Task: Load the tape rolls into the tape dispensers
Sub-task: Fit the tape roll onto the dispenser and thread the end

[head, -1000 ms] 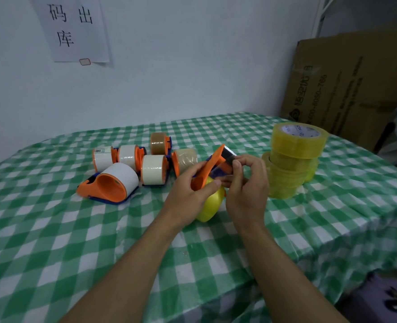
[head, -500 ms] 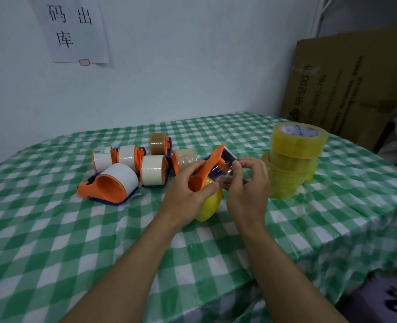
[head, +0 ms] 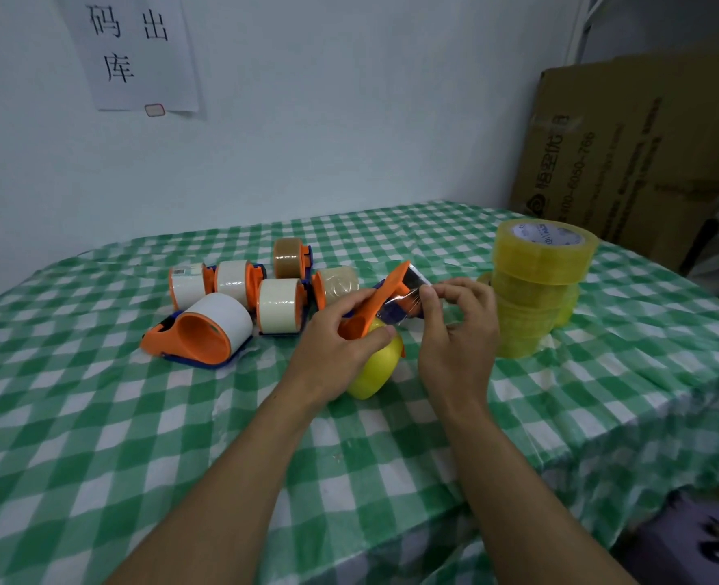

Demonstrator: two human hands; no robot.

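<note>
My left hand (head: 336,349) grips an orange tape dispenser (head: 378,304) with a yellow tape roll (head: 377,367) seated in it, held just above the green checked table (head: 96,415). My right hand (head: 459,331) pinches the clear tape end (head: 408,298) drawn out from the dispenser's front, thumb and fingers closed on the strip. A stack of yellow tape rolls (head: 539,285) stands right of my hands. Several loaded orange dispensers (head: 282,304) lie behind and to the left, the nearest one a large white-roll dispenser (head: 201,329).
A cardboard box (head: 628,162) leans against the wall at the back right. A paper sign (head: 138,48) hangs on the wall. The table edge drops away at the right and front, with a dark object (head: 695,542) on the floor below.
My right hand has drawn the tape end a little further out to the right of the dispenser. The dispenser stays in my left hand.
</note>
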